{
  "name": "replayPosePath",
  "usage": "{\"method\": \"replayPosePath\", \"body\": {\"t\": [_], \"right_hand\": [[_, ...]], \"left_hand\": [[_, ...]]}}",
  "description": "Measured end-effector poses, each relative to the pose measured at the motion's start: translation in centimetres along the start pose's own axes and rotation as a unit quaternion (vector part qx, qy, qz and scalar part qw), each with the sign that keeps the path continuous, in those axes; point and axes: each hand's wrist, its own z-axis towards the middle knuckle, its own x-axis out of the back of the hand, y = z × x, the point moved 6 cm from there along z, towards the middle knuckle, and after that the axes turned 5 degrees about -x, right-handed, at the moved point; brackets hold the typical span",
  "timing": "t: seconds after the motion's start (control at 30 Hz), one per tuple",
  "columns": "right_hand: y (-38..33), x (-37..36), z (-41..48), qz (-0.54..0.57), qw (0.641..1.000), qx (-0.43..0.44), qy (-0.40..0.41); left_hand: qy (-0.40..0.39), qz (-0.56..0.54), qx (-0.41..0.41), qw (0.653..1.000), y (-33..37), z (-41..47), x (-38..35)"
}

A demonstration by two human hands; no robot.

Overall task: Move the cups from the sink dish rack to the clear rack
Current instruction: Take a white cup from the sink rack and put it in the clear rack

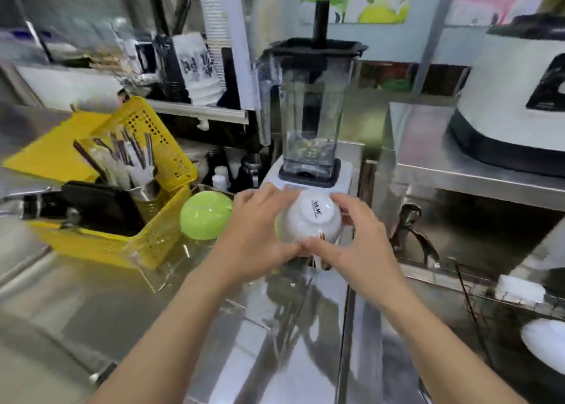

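Cup (308, 217) upside down, gripped by both hands, left hand (260, 226), right hand (351, 238), just in front of blender (308, 110). Wet cup could slip, bang green cup (204, 214) beside it, or chip on desk (275, 327).

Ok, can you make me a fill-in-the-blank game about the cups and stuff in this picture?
1. Both hands hold a ____ cup turned upside down.
2. Beside the left hand sits a ____ cup.
3. The spoons stand in a ____ basket.
4. Behind the right hand stands a tall ____ with a black lid.

Answers: white, green, yellow, blender
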Motion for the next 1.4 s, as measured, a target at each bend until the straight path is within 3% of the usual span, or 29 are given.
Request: {"method": "replayPosePath", "body": {"t": [0.27,0.53,1.0,1.17,1.4], "right_hand": [[-5.0,-10.4,1.3,0.004,0.994,0.005,-0.113],[-4.2,-17.0,2.4,-0.048,0.981,-0.058,-0.181],[-2.7,-19.5,2.6,-0.108,0.971,-0.07,-0.199],[-2.9,-18.7,2.3,-0.089,0.976,-0.035,-0.198],[-2.2,-10.9,2.6,-0.055,0.992,0.0,-0.114]], "left_hand": [[-0.026,0.046,0.128,0.99,-7.8,-5.6,6.8],[-0.074,0.037,0.21,0.974,-13.3,-9.6,6.5],[-0.129,0.035,0.281,0.95,-15.1,-11.4,4.3],[-0.202,0.068,0.276,0.937,-14.5,-10.9,4.5],[-0.111,0.05,0.137,0.983,-9.4,-6.0,4.4]]}}
